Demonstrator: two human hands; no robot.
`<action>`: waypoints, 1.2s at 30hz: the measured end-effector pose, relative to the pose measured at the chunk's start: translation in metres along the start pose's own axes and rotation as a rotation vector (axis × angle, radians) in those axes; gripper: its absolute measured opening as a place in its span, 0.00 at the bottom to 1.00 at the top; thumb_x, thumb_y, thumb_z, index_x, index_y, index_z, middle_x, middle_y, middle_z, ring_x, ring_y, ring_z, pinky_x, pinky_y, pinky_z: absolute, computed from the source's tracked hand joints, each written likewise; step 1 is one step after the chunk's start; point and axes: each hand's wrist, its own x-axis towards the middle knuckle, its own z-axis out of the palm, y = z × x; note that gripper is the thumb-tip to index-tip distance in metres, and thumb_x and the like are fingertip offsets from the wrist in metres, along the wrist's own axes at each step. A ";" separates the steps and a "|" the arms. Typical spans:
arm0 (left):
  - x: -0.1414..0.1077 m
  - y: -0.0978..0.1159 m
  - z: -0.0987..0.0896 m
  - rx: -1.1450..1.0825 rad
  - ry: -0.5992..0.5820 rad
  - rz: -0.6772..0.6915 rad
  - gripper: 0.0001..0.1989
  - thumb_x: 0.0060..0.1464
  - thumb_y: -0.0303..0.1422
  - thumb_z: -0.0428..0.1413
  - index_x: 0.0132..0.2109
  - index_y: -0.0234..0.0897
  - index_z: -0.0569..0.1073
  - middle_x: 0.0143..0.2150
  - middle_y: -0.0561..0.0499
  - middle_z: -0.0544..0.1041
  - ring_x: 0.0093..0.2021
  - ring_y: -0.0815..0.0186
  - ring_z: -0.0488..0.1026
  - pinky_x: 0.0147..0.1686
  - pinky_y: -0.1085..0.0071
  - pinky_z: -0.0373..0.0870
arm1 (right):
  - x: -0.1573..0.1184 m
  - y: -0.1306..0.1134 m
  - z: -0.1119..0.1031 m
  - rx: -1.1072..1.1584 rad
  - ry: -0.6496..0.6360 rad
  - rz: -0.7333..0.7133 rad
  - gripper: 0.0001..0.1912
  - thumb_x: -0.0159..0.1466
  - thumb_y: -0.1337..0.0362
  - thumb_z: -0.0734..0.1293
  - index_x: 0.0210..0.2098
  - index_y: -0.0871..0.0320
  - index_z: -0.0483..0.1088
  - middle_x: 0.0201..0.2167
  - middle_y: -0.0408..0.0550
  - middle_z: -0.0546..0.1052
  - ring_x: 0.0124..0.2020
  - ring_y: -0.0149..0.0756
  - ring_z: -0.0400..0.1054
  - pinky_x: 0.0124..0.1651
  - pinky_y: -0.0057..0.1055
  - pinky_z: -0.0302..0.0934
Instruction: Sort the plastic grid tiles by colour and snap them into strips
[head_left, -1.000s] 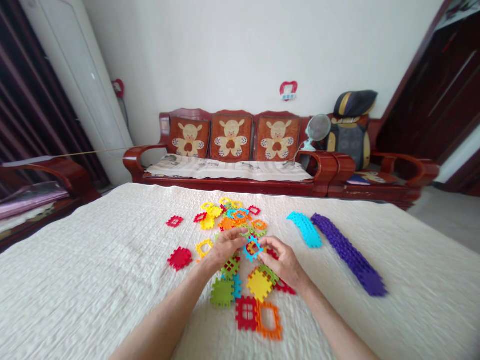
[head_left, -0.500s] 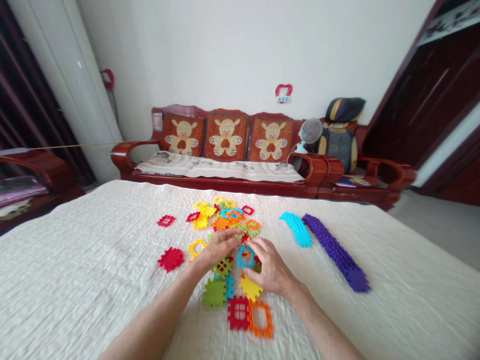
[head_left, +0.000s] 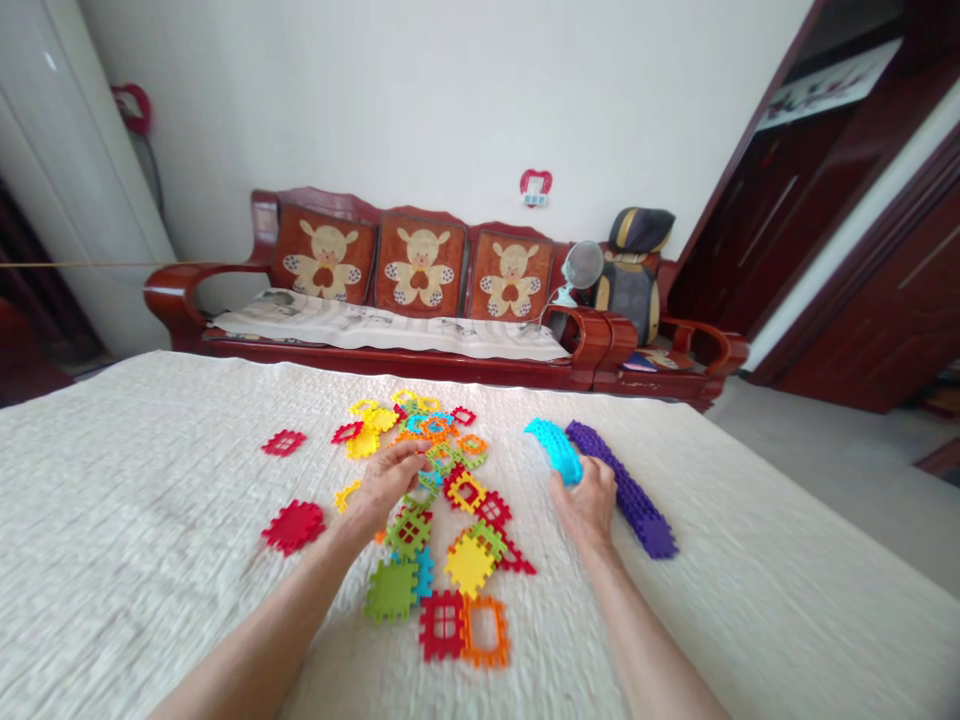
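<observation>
My right hand (head_left: 589, 495) has its thumb and fingers around the near end of a light-blue row of toothed plastic building tiles (head_left: 553, 447), which lies on the cover. Part of that end is hidden by the fingers. Beside it runs a longer row of purple tiles (head_left: 622, 490). Over the loose pile, my left hand (head_left: 390, 480) reaches with fingers slightly apart, close to green tiles (head_left: 442, 458); no held tile shows. Nearer me are a yellow tile (head_left: 470, 565), a solid green tile (head_left: 391, 590), a red window tile (head_left: 442, 625) and an orange frame tile (head_left: 486, 632).
A quilted white cover (head_left: 165, 480) lies under everything. On the left are a red tile (head_left: 294, 527) and a red window tile (head_left: 283, 443). Beyond the far edge stand a wooden sofa (head_left: 360, 360) with bear cushions and a small fan (head_left: 583, 265).
My right hand has gone from the loose tiles to the light-blue row; the blue frame tile beneath it is gone from its spot. My left hand stays over the pile. The view has turned right.
</observation>
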 end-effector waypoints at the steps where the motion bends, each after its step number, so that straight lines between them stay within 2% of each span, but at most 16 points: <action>1: -0.001 0.001 0.000 0.004 -0.004 0.003 0.19 0.34 0.36 0.59 0.37 0.30 0.75 0.21 0.54 0.74 0.15 0.77 0.58 0.18 0.77 0.53 | 0.000 0.003 0.001 -0.005 -0.004 0.020 0.22 0.54 0.55 0.63 0.43 0.63 0.68 0.44 0.61 0.69 0.45 0.51 0.62 0.50 0.48 0.57; 8: 0.001 0.000 -0.004 0.026 0.004 0.036 0.18 0.36 0.36 0.58 0.37 0.30 0.76 0.21 0.54 0.73 0.15 0.77 0.57 0.17 0.77 0.52 | -0.004 0.016 0.012 0.011 -0.031 0.073 0.22 0.54 0.54 0.63 0.43 0.63 0.68 0.40 0.60 0.68 0.44 0.51 0.62 0.49 0.47 0.58; 12: 0.010 -0.006 -0.011 0.104 0.074 0.096 0.17 0.39 0.36 0.57 0.37 0.32 0.77 0.20 0.55 0.73 0.17 0.75 0.60 0.19 0.76 0.56 | -0.003 0.012 0.011 0.014 0.039 0.036 0.28 0.54 0.54 0.65 0.49 0.67 0.65 0.45 0.65 0.67 0.50 0.56 0.60 0.52 0.52 0.56; 15: 0.014 -0.012 -0.017 0.415 0.121 0.249 0.13 0.44 0.34 0.55 0.37 0.36 0.79 0.24 0.53 0.76 0.23 0.71 0.68 0.25 0.75 0.63 | -0.001 -0.003 0.005 0.037 0.071 -0.086 0.29 0.56 0.55 0.64 0.52 0.67 0.63 0.51 0.67 0.65 0.54 0.57 0.59 0.55 0.54 0.55; 18: 0.013 -0.015 -0.022 0.823 0.090 0.404 0.12 0.49 0.30 0.53 0.37 0.39 0.80 0.33 0.51 0.80 0.31 0.67 0.74 0.34 0.73 0.66 | -0.002 -0.023 0.002 0.145 0.027 -0.233 0.24 0.59 0.59 0.62 0.52 0.63 0.64 0.51 0.62 0.67 0.53 0.52 0.61 0.56 0.51 0.57; 21: 0.008 -0.012 -0.024 1.047 -0.049 0.429 0.13 0.51 0.28 0.51 0.37 0.38 0.80 0.35 0.49 0.81 0.34 0.66 0.75 0.37 0.72 0.67 | -0.009 -0.038 0.006 0.263 -0.072 -0.333 0.18 0.61 0.62 0.60 0.49 0.59 0.66 0.47 0.56 0.70 0.50 0.45 0.65 0.55 0.46 0.60; 24: 0.000 -0.001 -0.023 1.075 -0.318 0.411 0.12 0.50 0.29 0.51 0.34 0.38 0.80 0.32 0.52 0.80 0.32 0.68 0.74 0.34 0.75 0.66 | -0.015 -0.045 0.012 0.349 -0.187 -0.397 0.14 0.61 0.65 0.60 0.46 0.57 0.68 0.44 0.52 0.73 0.48 0.42 0.67 0.53 0.42 0.62; 27: -0.011 0.012 -0.019 1.089 -0.551 0.428 0.10 0.49 0.30 0.53 0.35 0.39 0.79 0.33 0.53 0.79 0.32 0.69 0.74 0.33 0.76 0.65 | -0.019 -0.046 0.015 0.370 -0.227 -0.396 0.13 0.60 0.66 0.60 0.43 0.57 0.70 0.43 0.51 0.74 0.46 0.41 0.68 0.52 0.41 0.64; 31: -0.031 0.022 -0.016 1.204 -0.709 0.497 0.11 0.46 0.35 0.59 0.40 0.40 0.78 0.39 0.51 0.78 0.40 0.65 0.73 0.41 0.72 0.67 | -0.018 -0.047 0.014 0.372 -0.231 -0.375 0.13 0.59 0.66 0.60 0.43 0.57 0.71 0.42 0.52 0.74 0.45 0.41 0.69 0.51 0.40 0.64; 34: -0.047 0.020 -0.022 1.293 -0.822 0.505 0.19 0.43 0.41 0.63 0.44 0.43 0.76 0.48 0.48 0.76 0.49 0.60 0.71 0.49 0.66 0.66 | -0.018 -0.049 0.015 0.381 -0.254 -0.354 0.14 0.59 0.66 0.60 0.42 0.57 0.71 0.42 0.52 0.74 0.45 0.41 0.69 0.52 0.41 0.64; 36: -0.056 0.016 -0.029 1.355 -0.825 0.491 0.26 0.40 0.44 0.64 0.48 0.44 0.75 0.56 0.46 0.71 0.55 0.54 0.67 0.54 0.61 0.64 | -0.018 -0.049 0.016 0.383 -0.266 -0.335 0.14 0.59 0.66 0.60 0.43 0.57 0.71 0.42 0.53 0.74 0.46 0.41 0.69 0.53 0.42 0.63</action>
